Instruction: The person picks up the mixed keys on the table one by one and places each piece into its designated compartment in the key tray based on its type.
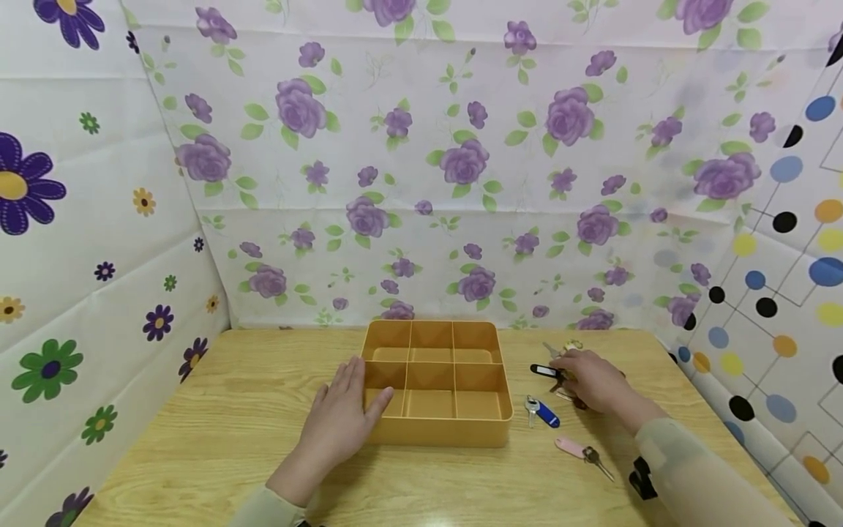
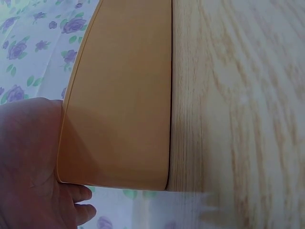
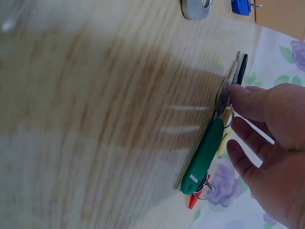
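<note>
Compartment box (image 1: 437,433): smooth, tan-orange, rounded corners, six cells; on the wood-grain table (image 1: 263,410).
Left hand (image 1: 339,413): fingers straight, thumb apart, laid against the box's left side.
Right hand (image 1: 596,380): thumb and fingers bent in at metal keys (image 3: 223,98), right of the box; whether pinching one, I cannot tell.
Key tags: slim black tag (image 1: 544,371) beside the fingertips; long, rounded green tag (image 3: 204,155); blue tag (image 1: 549,415) and pink tag (image 1: 570,447) nearer me.

The right hand (image 1: 596,378) hides part of the far keys (image 3: 222,98); whether its fingertips grip one cannot be told. The left hand (image 1: 344,411) covers the near left corner of the compartment box (image 1: 437,432). The blue key tag's (image 1: 547,415) pale marking is too small to read.
</note>
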A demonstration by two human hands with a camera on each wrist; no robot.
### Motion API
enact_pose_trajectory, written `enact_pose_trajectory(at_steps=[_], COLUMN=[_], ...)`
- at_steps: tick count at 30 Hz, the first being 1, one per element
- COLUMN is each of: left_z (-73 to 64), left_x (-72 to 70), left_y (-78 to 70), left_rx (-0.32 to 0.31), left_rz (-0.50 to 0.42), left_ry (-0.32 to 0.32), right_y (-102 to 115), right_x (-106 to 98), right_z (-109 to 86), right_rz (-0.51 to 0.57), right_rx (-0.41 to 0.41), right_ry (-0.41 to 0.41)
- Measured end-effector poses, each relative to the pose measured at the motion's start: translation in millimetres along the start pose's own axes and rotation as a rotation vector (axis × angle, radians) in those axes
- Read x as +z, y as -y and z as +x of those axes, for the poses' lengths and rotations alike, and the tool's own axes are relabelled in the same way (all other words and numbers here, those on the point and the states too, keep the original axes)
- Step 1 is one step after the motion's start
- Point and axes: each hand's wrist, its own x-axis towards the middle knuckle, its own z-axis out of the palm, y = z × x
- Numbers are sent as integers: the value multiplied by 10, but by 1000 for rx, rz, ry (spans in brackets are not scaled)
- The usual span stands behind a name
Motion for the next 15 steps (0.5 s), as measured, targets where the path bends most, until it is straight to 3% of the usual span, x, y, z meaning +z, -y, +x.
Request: enact_pose_trajectory(at_steps=[15], left_z=[5], left_x=[15], left_y=[16], left_rx=[2], left_rz=[-1], left_ry=[3], right_y=[2], right_x=[2], right_z=[57], right_rz=[56], right_rx=[36], right_ry=[-4])
